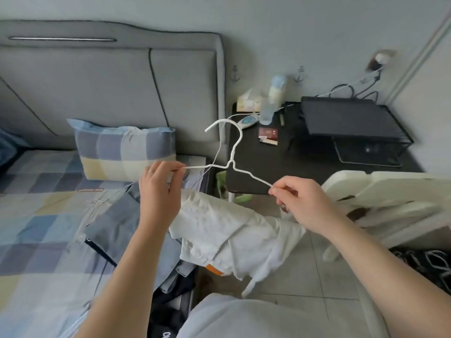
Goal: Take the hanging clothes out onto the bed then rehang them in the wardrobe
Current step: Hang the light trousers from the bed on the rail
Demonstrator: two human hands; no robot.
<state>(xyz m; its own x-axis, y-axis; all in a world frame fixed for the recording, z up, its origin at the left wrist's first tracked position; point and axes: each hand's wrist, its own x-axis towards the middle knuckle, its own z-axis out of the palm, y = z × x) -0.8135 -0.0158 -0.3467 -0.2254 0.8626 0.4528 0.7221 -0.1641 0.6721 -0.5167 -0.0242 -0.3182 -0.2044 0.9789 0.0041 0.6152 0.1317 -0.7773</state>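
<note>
Pinching a white wire hanger's [232, 164] two arm ends, fingers [176, 172] hiding the tips, left hand [158, 189] and right hand [300, 203] hold it above the bed's [36, 228] right edge, over a partly forearm-covered white garment [231, 232].

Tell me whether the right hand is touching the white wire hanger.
Touching. The head view shows the right hand pinching one shoulder end of the white wire hanger between thumb and forefinger, with no gap.

Left hand [158, 191] and right hand [302, 203] each pinch the hanger [230, 164].
</note>
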